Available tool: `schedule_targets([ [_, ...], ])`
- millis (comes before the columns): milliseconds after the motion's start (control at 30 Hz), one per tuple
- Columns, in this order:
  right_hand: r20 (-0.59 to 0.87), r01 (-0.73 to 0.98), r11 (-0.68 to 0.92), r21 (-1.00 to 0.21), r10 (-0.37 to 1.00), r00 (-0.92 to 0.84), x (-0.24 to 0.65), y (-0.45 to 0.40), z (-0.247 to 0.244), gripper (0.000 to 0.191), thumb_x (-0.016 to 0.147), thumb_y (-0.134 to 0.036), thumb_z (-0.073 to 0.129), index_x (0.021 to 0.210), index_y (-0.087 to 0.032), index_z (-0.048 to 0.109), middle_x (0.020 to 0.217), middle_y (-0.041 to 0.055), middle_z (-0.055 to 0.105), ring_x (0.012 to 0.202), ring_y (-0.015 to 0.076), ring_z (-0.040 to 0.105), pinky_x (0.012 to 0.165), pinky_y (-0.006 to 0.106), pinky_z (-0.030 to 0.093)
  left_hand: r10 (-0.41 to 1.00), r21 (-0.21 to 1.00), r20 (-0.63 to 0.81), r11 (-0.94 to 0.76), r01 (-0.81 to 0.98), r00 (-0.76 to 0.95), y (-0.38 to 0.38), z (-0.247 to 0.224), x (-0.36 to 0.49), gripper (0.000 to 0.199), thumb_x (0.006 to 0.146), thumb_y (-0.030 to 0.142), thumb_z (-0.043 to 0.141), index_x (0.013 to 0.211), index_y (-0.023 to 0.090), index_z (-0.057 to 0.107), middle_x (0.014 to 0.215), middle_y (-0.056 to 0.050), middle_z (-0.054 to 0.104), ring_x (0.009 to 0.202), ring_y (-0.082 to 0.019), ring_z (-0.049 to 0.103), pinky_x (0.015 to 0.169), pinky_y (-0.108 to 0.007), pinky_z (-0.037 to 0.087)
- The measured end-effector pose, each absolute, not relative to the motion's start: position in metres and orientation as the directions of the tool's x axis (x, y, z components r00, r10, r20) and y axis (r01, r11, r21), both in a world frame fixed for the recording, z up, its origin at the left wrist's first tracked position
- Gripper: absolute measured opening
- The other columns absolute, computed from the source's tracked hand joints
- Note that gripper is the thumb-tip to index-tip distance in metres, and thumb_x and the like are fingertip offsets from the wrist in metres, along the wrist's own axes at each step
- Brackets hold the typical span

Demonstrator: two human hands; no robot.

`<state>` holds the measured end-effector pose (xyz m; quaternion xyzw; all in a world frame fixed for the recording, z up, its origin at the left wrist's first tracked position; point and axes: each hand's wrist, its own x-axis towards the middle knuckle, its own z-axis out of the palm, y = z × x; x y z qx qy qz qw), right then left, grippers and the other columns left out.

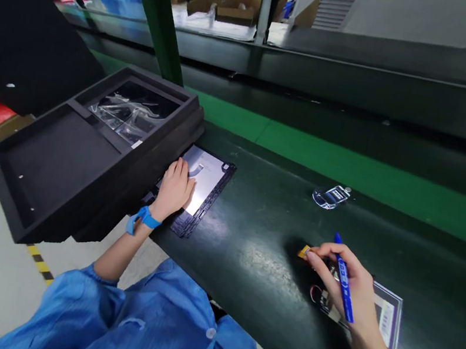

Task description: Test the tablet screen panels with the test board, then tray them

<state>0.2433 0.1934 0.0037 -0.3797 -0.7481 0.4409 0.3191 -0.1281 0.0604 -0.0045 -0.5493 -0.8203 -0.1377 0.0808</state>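
Left hand [175, 187], left of centre frame: lies flat, fingers together and extended, pressing on the flat panel [201, 188] that sits on the dark green surface [257, 244]. Not gripping, only pinning. The panel's upper left edge is tucked against, maybe under, the black foam tray [84, 155] (cannot tell which).

Right hand [343, 279], lower right of frame: closed in a pinch. A blue pen [344, 279] runs across the fingers, and the fingertips hold a small yellow tab [304, 251] just above the surface. Beneath the palm lies a labelled card [387, 319], partly hidden.

A clear plastic piece [331, 196] rests well apart, right of centre, near the bright green strip. Crumpled film shows in the tray's upper compartment.

Judgement on handling: the tab looks light and tacky, so keep the pinch at its very edge. Keep the left palm steady on the panel, pressure spread, fingers off the grey cable near its top. The pen crowds the grip; watch that its tip stays clear of the panel face.
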Motion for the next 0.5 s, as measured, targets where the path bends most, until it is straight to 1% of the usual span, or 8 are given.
schedule_targets([
  [67,0.126,0.303,0.312,-0.901,0.854,-0.505,0.243,0.193,0.003,0.038,0.082,-0.058,0.075,0.082,-0.024,0.059,0.079,0.0017,0.068,0.07,0.0209,0.069,0.069,0.031,0.053,0.877,0.128,0.293,0.358,0.925,-0.38,0.058,-0.004,-0.122,0.062,0.1,0.034,0.035,0.137,-0.013,0.049,0.146,-0.037,0.044,0.135,-0.045,0.044,0.111,-0.059,0.038],
  [133,0.114,0.3,0.3,-0.906,0.854,-0.508,0.243,0.193,0.003,0.037,0.083,-0.057,0.074,0.082,-0.024,0.059,0.079,0.0016,0.068,0.071,0.0208,0.068,0.069,0.031,0.053,0.883,0.142,0.295,0.338,0.93,-0.366,0.05,-0.002,-0.12,0.061,0.101,0.036,0.033,0.137,-0.01,0.051,0.146,-0.035,0.046,0.134,-0.043,0.045,0.11,-0.057,0.039],
  [200,0.111,0.294,0.299,-0.908,0.847,-0.519,0.243,0.193,0.003,0.036,0.083,-0.056,0.074,0.082,-0.024,0.059,0.078,0.0013,0.068,0.071,0.0206,0.068,0.069,0.031,0.052,0.868,0.161,0.311,0.354,0.921,-0.387,0.043,-0.001,-0.12,0.06,0.103,0.037,0.031,0.137,-0.006,0.054,0.147,-0.032,0.046,0.133,-0.041,0.047,0.11,-0.054,0.039],
  [267,0.115,0.29,0.309,-0.906,0.838,-0.533,0.242,0.193,0.003,0.034,0.084,-0.055,0.074,0.082,-0.024,0.06,0.078,0.0014,0.068,0.07,0.0206,0.068,0.069,0.031,0.052,0.835,0.162,0.333,0.406,0.899,-0.438,0.04,-0.001,-0.118,0.059,0.103,0.036,0.03,0.137,-0.006,0.054,0.148,-0.033,0.045,0.133,-0.042,0.046,0.11,-0.056,0.039],
  [367,0.127,0.293,0.326,-0.899,0.834,-0.537,0.243,0.193,0.004,0.032,0.085,-0.053,0.073,0.083,-0.024,0.06,0.078,0.0014,0.068,0.07,0.0205,0.067,0.069,0.031,0.052,0.802,0.144,0.325,0.482,0.864,-0.501,0.041,-0.005,-0.108,0.061,0.1,0.035,0.036,0.139,-0.01,0.05,0.146,-0.037,0.044,0.134,-0.047,0.043,0.108,-0.061,0.037],
  [433,0.139,0.289,0.333,-0.898,0.835,-0.532,0.244,0.193,0.004,0.031,0.086,-0.052,0.073,0.084,-0.024,0.06,0.078,0.001,0.068,0.069,0.02,0.067,0.069,0.031,0.052,0.803,0.157,0.303,0.489,0.858,-0.513,0.044,-0.007,-0.101,0.062,0.1,0.036,0.039,0.141,-0.009,0.05,0.146,-0.036,0.045,0.133,-0.048,0.043,0.108,-0.061,0.037],
  [500,0.147,0.277,0.335,-0.9,0.834,-0.532,0.246,0.193,0.003,0.029,0.086,-0.05,0.073,0.086,-0.025,0.061,0.079,0.0006,0.068,0.069,0.0197,0.067,0.069,0.03,0.052,0.82,0.195,0.287,0.456,0.868,-0.495,0.044,-0.006,-0.099,0.059,0.1,0.036,0.036,0.139,-0.005,0.053,0.146,-0.033,0.047,0.134,-0.046,0.043,0.108,-0.061,0.038],
])
